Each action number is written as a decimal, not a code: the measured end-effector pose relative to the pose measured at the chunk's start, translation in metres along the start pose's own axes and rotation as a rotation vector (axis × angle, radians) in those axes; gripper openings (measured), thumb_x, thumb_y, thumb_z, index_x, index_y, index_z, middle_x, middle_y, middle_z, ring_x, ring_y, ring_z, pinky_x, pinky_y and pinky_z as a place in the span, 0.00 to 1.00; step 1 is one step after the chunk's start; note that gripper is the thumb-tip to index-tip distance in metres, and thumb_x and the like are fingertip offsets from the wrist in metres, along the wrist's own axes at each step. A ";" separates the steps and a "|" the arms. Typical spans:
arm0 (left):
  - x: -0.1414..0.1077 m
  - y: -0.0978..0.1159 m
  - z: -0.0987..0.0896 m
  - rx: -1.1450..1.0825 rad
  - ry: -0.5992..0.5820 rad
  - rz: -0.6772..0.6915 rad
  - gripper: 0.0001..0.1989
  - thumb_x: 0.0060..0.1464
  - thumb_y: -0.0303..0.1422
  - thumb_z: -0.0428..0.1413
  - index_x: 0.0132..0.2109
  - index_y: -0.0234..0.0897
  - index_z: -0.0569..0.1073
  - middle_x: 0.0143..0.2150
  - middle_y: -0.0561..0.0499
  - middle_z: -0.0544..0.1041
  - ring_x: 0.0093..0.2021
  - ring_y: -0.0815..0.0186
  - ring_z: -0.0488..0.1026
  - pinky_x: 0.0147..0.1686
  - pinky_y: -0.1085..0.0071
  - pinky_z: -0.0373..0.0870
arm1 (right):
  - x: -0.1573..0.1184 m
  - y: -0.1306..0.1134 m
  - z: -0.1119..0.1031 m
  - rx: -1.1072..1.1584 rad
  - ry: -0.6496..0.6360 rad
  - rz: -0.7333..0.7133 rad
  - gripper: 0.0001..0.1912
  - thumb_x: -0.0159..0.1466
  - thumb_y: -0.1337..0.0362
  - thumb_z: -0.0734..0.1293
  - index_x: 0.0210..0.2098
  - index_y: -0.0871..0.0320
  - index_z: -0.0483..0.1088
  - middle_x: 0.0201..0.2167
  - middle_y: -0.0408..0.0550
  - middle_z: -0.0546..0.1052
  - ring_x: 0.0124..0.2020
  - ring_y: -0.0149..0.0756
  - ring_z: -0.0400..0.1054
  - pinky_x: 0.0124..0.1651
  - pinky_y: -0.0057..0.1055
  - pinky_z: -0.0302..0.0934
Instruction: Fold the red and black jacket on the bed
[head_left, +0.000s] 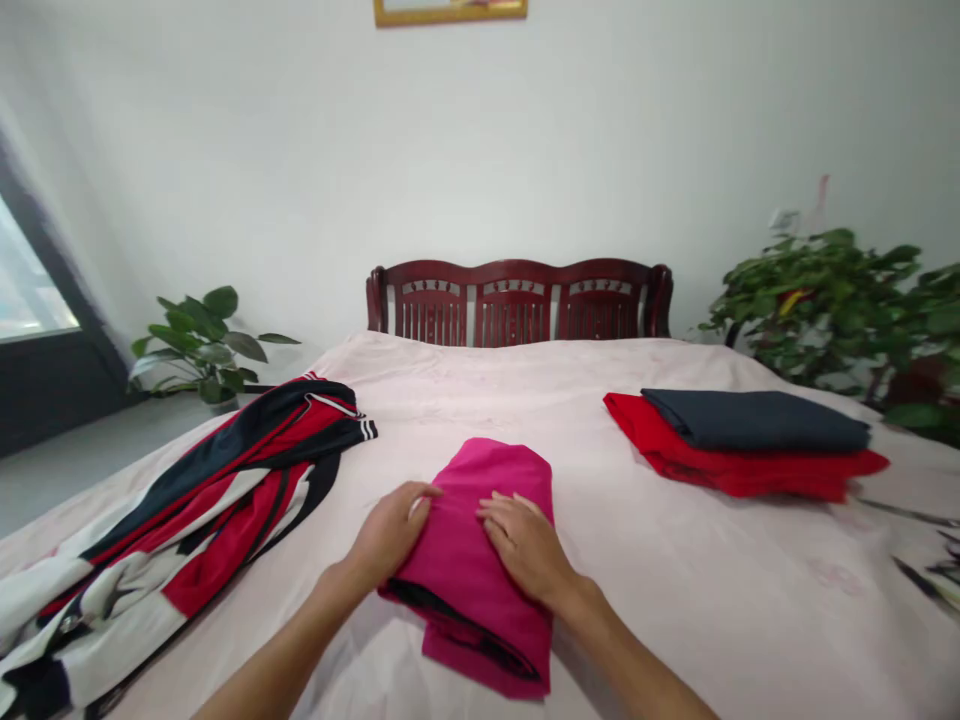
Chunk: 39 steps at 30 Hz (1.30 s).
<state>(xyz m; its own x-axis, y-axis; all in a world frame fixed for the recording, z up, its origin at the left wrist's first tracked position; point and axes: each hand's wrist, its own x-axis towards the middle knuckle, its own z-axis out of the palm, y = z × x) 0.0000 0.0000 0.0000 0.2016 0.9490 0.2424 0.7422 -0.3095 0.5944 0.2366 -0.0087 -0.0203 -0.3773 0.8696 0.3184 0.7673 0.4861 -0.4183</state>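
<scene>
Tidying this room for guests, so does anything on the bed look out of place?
The striped garment lies rumpled and sprawled across the left side of the bed, unlike the neat folded clothes on the right.

white wall (480,150), dark wooden headboard (517,272), bright window (26,280)

Our left hand (390,535) and right hand (525,545) lie open and palm down, fingers pointing inward toward each other. Our bare left forearm (277,645) and right forearm (630,655) converge from the lower corners.
</scene>
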 end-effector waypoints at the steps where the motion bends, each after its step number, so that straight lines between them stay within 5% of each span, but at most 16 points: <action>1: -0.007 0.012 0.007 0.053 -0.060 0.092 0.20 0.65 0.35 0.45 0.57 0.41 0.75 0.59 0.46 0.76 0.62 0.58 0.69 0.66 0.58 0.60 | 0.005 0.002 -0.005 -0.006 0.055 0.028 0.23 0.72 0.61 0.52 0.56 0.56 0.74 0.59 0.49 0.75 0.64 0.38 0.62 0.70 0.43 0.47; 5: -0.041 0.044 0.040 0.265 -0.296 0.311 0.29 0.65 0.46 0.49 0.70 0.54 0.58 0.74 0.48 0.56 0.74 0.46 0.46 0.68 0.34 0.38 | 0.033 0.015 -0.018 -0.147 0.200 0.061 0.25 0.72 0.58 0.52 0.64 0.53 0.67 0.68 0.49 0.64 0.71 0.41 0.50 0.72 0.48 0.38; 8: -0.061 0.045 0.052 0.328 -0.333 0.359 0.31 0.65 0.47 0.49 0.72 0.62 0.49 0.76 0.50 0.46 0.74 0.41 0.41 0.63 0.24 0.34 | 0.056 0.035 -0.011 -0.159 -0.042 0.122 0.28 0.72 0.51 0.53 0.69 0.48 0.58 0.73 0.45 0.52 0.74 0.44 0.37 0.72 0.55 0.28; 12: -0.071 0.041 0.052 0.354 -0.368 0.394 0.40 0.57 0.52 0.57 0.72 0.63 0.48 0.77 0.48 0.44 0.74 0.37 0.43 0.62 0.22 0.37 | 0.084 0.068 0.008 -0.055 -0.251 0.300 0.32 0.72 0.48 0.49 0.72 0.48 0.51 0.74 0.46 0.51 0.74 0.45 0.40 0.71 0.57 0.34; 17: -0.075 0.040 0.058 0.413 -0.351 0.381 0.51 0.46 0.47 0.68 0.71 0.61 0.51 0.76 0.44 0.45 0.73 0.35 0.44 0.62 0.23 0.40 | 0.096 0.099 0.017 0.067 -0.159 0.413 0.29 0.72 0.53 0.52 0.67 0.57 0.62 0.70 0.50 0.61 0.71 0.42 0.50 0.73 0.45 0.36; 22: -0.083 0.037 0.076 0.455 -0.210 0.351 0.47 0.48 0.28 0.63 0.71 0.59 0.54 0.76 0.47 0.48 0.74 0.40 0.45 0.66 0.29 0.43 | 0.069 0.114 0.015 0.237 0.090 0.541 0.33 0.70 0.53 0.52 0.67 0.69 0.59 0.70 0.60 0.58 0.72 0.41 0.48 0.73 0.35 0.37; 28: -0.087 0.032 0.087 0.466 -0.090 0.387 0.50 0.42 0.20 0.57 0.71 0.55 0.55 0.76 0.50 0.49 0.74 0.44 0.47 0.67 0.36 0.49 | -0.002 0.080 0.026 0.510 0.372 0.650 0.41 0.67 0.47 0.57 0.71 0.68 0.50 0.72 0.60 0.54 0.72 0.44 0.49 0.72 0.39 0.46; 31: -0.087 0.031 0.093 0.481 0.009 0.396 0.50 0.42 0.19 0.55 0.71 0.53 0.55 0.75 0.51 0.52 0.73 0.48 0.51 0.67 0.40 0.52 | -0.029 0.044 0.027 1.088 0.463 0.649 0.40 0.60 0.45 0.68 0.65 0.58 0.60 0.65 0.56 0.68 0.64 0.46 0.64 0.65 0.42 0.59; 35: -0.085 0.028 0.102 0.494 0.139 0.412 0.49 0.41 0.19 0.54 0.71 0.48 0.56 0.74 0.50 0.56 0.72 0.49 0.53 0.66 0.44 0.55 | -0.037 0.013 0.014 1.843 0.074 0.775 0.30 0.58 0.52 0.74 0.54 0.64 0.70 0.47 0.60 0.81 0.49 0.47 0.77 0.55 0.43 0.69; 39: -0.083 0.022 0.107 0.516 0.232 0.470 0.47 0.44 0.20 0.54 0.72 0.47 0.56 0.73 0.48 0.58 0.71 0.50 0.55 0.66 0.48 0.55 | -0.023 0.006 0.006 1.965 -0.119 0.963 0.22 0.62 0.60 0.70 0.50 0.68 0.71 0.41 0.61 0.82 0.42 0.42 0.79 0.49 0.37 0.71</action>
<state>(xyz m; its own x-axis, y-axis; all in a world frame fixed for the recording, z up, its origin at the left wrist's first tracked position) 0.0675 -0.0791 -0.0892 0.4748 0.6682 0.5728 0.8285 -0.5588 -0.0349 0.2473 -0.0249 -0.0350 -0.3913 0.7938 -0.4656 -0.6377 -0.5986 -0.4848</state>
